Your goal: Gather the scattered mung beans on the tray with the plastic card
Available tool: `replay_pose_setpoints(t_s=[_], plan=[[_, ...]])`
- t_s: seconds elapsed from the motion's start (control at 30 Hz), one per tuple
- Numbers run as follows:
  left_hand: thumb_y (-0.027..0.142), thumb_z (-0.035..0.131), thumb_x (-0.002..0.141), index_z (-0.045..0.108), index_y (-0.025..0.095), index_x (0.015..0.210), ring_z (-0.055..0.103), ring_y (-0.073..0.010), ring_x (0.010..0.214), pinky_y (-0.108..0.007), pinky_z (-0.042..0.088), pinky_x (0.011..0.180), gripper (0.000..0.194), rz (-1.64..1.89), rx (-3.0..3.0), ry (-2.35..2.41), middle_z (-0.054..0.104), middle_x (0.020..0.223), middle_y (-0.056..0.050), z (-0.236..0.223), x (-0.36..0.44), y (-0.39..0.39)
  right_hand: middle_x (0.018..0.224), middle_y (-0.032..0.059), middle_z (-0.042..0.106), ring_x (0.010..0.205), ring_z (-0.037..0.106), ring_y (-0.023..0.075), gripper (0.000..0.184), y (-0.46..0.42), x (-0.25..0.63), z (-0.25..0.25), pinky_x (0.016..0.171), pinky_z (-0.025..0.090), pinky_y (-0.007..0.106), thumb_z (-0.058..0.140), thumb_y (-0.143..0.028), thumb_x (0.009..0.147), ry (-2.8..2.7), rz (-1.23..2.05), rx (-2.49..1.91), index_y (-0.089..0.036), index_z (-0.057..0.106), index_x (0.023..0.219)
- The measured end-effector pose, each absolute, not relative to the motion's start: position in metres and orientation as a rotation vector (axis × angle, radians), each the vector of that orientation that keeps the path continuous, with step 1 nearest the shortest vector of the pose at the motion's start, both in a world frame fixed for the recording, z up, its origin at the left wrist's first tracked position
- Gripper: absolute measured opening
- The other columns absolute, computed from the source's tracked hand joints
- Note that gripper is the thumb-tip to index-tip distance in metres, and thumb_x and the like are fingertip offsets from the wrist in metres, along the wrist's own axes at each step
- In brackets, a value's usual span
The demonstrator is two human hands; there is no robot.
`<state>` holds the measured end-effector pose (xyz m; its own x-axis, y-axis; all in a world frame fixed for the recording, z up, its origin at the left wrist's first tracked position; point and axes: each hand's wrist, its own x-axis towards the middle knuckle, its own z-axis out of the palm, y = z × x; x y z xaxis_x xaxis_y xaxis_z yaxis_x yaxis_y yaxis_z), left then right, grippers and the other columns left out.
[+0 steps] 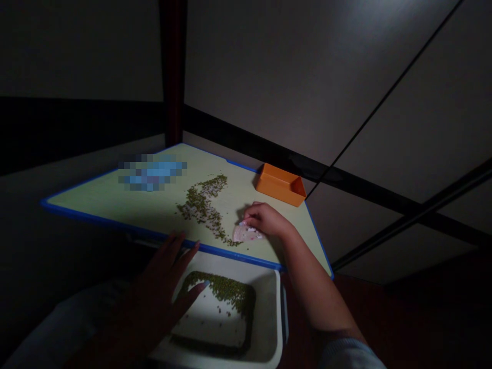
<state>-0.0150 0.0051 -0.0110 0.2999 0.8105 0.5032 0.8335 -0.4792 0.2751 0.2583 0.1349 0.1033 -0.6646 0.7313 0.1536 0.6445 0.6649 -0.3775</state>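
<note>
My right hand [265,218] is closed on a flat, pale pink, fan-shaped piece [246,233] with small white marks. Its lower edge rests on the pale tabletop [146,212], touching the near end of a scattered trail of small green beans or grains [203,202]. My left hand [177,271] has its fingers spread at the table's blue front edge, the thumb reaching over a white tub [274,318]. More green grains [230,292] lie in that tub, heaped toward its far side. The exact kind of grain is too dim to tell.
An orange open box [280,185] stands at the table's back right edge. A blurred-out blue item [154,173] lies at the left. Behind the table rise cabinet-like panels [261,77] and a dark red post [173,77]. The surroundings are dark.
</note>
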Motion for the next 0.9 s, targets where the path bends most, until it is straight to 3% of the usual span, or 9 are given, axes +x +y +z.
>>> replay_pose_setpoints(t_s=[0.2,0.47,0.73,0.9], plan=[[0.059,0.048,0.084,0.031,0.031,0.146,0.027,-0.0355,0.146,-0.054,0.043,0.108,0.070,-0.974,-2.502,-1.568,0.022,0.162,-0.007,-0.008,-0.015,0.006,0.059,-0.0042,0.052,0.060,0.044,0.0087,0.016,0.133,0.264,0.107,0.059,0.029,0.021,0.064,-0.016,0.083,-2.570,0.656,-1.196,-0.013,0.063,0.067],[0.058,0.048,0.085,0.029,0.031,0.147,0.025,-0.0342,0.147,-0.051,0.041,0.110,0.070,-0.925,-2.502,-1.580,0.021,0.163,-0.007,-0.010,-0.016,0.005,0.057,-0.0055,0.053,0.058,0.045,0.0075,0.014,0.133,0.269,0.106,0.061,0.032,0.021,0.060,-0.009,0.080,-2.511,0.834,-1.298,-0.013,0.062,0.067],[0.059,0.049,0.084,0.030,0.031,0.146,0.028,-0.0347,0.146,-0.052,0.041,0.109,0.071,-0.923,-2.511,-1.598,0.023,0.161,-0.009,-0.006,-0.015,0.006,0.060,-0.0036,0.058,0.059,0.049,0.0084,0.010,0.132,0.270,0.109,0.060,0.035,0.021,0.063,-0.012,0.078,-2.488,0.971,-1.294,-0.013,0.063,0.068],[0.060,0.044,0.086,0.029,0.031,0.146,0.025,-0.0328,0.147,-0.052,0.042,0.110,0.068,-0.877,-2.495,-1.605,0.024,0.161,-0.009,-0.005,-0.014,0.003,0.055,-0.0049,0.055,0.055,0.046,0.0079,0.018,0.130,0.269,0.113,0.059,0.034,0.022,0.064,-0.018,0.079,-2.504,1.028,-1.288,-0.014,0.059,0.063]])
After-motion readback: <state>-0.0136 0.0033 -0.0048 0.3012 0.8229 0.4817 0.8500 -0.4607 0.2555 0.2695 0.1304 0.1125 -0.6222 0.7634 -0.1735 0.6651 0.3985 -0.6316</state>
